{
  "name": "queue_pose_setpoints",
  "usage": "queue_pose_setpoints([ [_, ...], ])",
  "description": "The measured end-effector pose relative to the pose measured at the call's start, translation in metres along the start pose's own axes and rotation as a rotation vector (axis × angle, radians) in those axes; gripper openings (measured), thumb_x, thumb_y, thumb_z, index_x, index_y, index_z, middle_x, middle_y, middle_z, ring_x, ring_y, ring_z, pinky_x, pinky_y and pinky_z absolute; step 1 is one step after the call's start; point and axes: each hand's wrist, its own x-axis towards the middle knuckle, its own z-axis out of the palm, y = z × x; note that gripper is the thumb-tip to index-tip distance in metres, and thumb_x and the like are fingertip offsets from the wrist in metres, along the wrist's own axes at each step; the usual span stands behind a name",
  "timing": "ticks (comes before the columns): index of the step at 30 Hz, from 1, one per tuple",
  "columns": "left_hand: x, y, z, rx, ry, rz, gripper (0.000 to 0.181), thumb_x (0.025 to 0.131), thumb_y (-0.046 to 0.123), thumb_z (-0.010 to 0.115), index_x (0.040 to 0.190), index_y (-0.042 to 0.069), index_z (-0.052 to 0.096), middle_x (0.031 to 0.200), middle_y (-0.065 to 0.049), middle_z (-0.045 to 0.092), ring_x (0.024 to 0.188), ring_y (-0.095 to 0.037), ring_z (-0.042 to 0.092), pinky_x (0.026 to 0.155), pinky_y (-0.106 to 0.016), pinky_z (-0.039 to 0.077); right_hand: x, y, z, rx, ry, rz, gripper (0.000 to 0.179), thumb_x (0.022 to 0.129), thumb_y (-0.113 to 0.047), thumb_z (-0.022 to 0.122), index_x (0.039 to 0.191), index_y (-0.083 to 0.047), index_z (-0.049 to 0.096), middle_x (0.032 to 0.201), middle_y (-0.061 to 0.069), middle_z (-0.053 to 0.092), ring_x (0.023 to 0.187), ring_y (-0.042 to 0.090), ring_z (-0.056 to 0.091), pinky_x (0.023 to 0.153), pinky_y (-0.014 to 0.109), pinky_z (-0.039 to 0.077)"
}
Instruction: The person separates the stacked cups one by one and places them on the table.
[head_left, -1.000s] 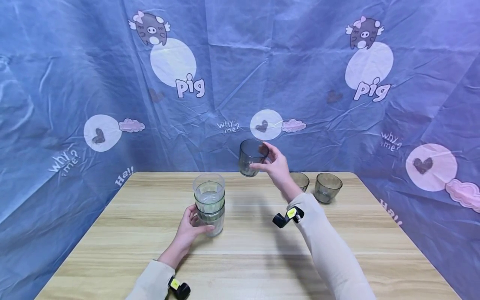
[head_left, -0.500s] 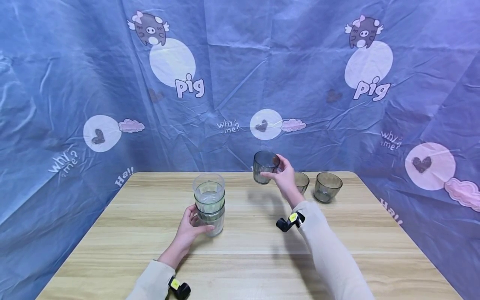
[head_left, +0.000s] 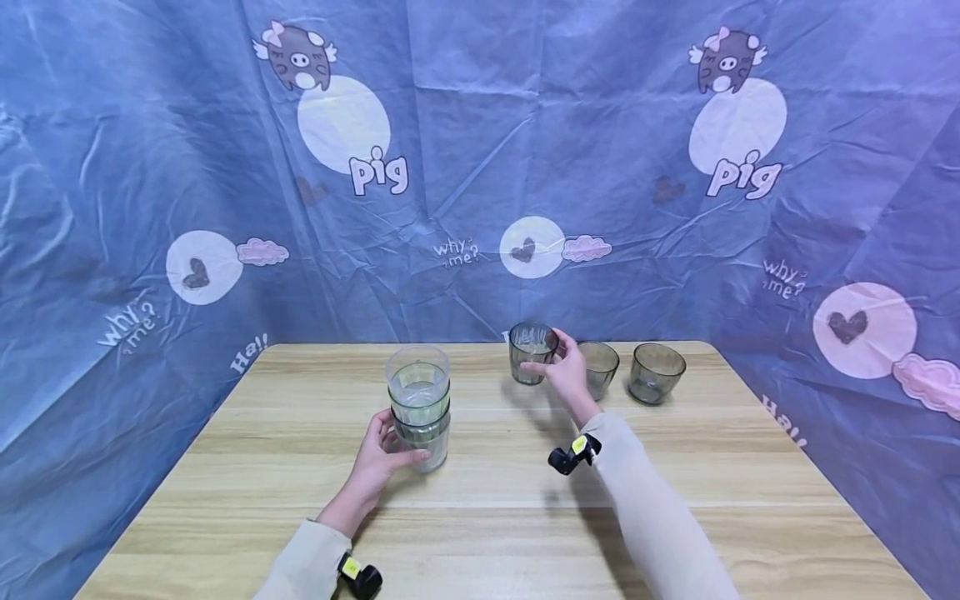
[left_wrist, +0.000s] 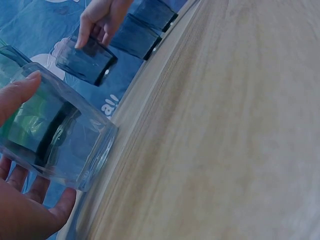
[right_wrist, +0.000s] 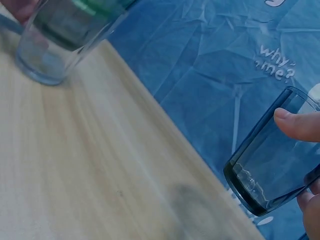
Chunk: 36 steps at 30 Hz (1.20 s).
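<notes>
My left hand [head_left: 382, 458] grips the lowest glass [left_wrist: 92, 145] of an upright stack of nested glasses [head_left: 420, 400], left of the table's middle. The bottom glass is clear, greenish ones sit inside it, and a clear one is on top. My right hand [head_left: 567, 375] holds a smoky grey glass [head_left: 531, 354] by its side, thumb in front and fingers behind. In the left wrist view its base hangs a little above the table, mouth up. Right behind that hand stands a brownish glass [head_left: 602, 367], with another brownish glass [head_left: 656, 373] to its right.
The light wooden table [head_left: 480, 533] ends at a straight back edge. Behind it and along both sides hangs a blue printed curtain [head_left: 465, 108]. The two standing glasses are close to that back edge.
My right hand has lowered the smoky grey glass toward the table and shifted it a bit to the right. The left hand and the stack have stayed in place.
</notes>
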Motion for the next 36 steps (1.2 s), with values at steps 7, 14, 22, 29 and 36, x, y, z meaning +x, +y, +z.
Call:
queue_pose_setpoints([
  [7, -0.001, 0.0, 0.001, -0.008, -0.004, 0.008, 0.09, 0.069, -0.006, 0.082, 0.144, -0.003, 0.031, 0.152, -0.026, 0.035, 0.139, -0.046, 0.032, 0.117, -0.06, 0.017, 0.001, 0.018, 0.003, -0.015, -0.014, -0.005, 0.095, 0.066, 0.006, 0.087, 0.148, 0.002, 0.038, 0.144, 0.025, 0.047, 0.135, 0.036, 0.043, 0.113, 0.04, 0.036],
  [14, 0.0, 0.0, 0.002, -0.023, 0.001, 0.025, 0.088, 0.069, -0.009, 0.081, 0.143, -0.004, 0.033, 0.149, -0.025, 0.039, 0.136, -0.043, 0.036, 0.117, -0.057, 0.02, 0.0, 0.035, 0.006, 0.039, -0.022, -0.01, 0.093, 0.065, 0.011, 0.085, 0.145, 0.004, 0.039, 0.141, 0.027, 0.048, 0.133, 0.037, 0.044, 0.113, 0.04, 0.035],
  [22, -0.001, -0.001, 0.002, -0.018, 0.005, 0.015, 0.089, 0.069, -0.008, 0.081, 0.143, -0.003, 0.033, 0.15, -0.025, 0.039, 0.137, -0.043, 0.036, 0.117, -0.058, 0.019, -0.005, 0.042, 0.009, 0.084, -0.008, 0.002, 0.092, 0.064, 0.015, 0.083, 0.144, 0.006, 0.039, 0.141, 0.026, 0.046, 0.134, 0.038, 0.042, 0.112, 0.042, 0.037],
  [29, -0.001, 0.0, 0.002, -0.016, 0.005, 0.015, 0.09, 0.069, -0.008, 0.082, 0.144, -0.003, 0.032, 0.15, -0.024, 0.039, 0.137, -0.043, 0.037, 0.117, -0.057, 0.02, -0.005, 0.042, 0.009, 0.078, -0.01, 0.006, 0.093, 0.064, 0.013, 0.084, 0.145, 0.005, 0.037, 0.143, 0.027, 0.044, 0.135, 0.039, 0.04, 0.113, 0.041, 0.036],
  [36, -0.001, 0.001, 0.002, -0.015, 0.003, 0.018, 0.091, 0.069, -0.007, 0.082, 0.144, -0.003, 0.032, 0.151, -0.025, 0.038, 0.137, -0.043, 0.036, 0.117, -0.058, 0.019, -0.004, 0.044, 0.01, 0.087, -0.01, -0.018, 0.092, 0.065, 0.015, 0.082, 0.145, 0.008, 0.036, 0.143, 0.029, 0.044, 0.136, 0.04, 0.039, 0.115, 0.04, 0.033],
])
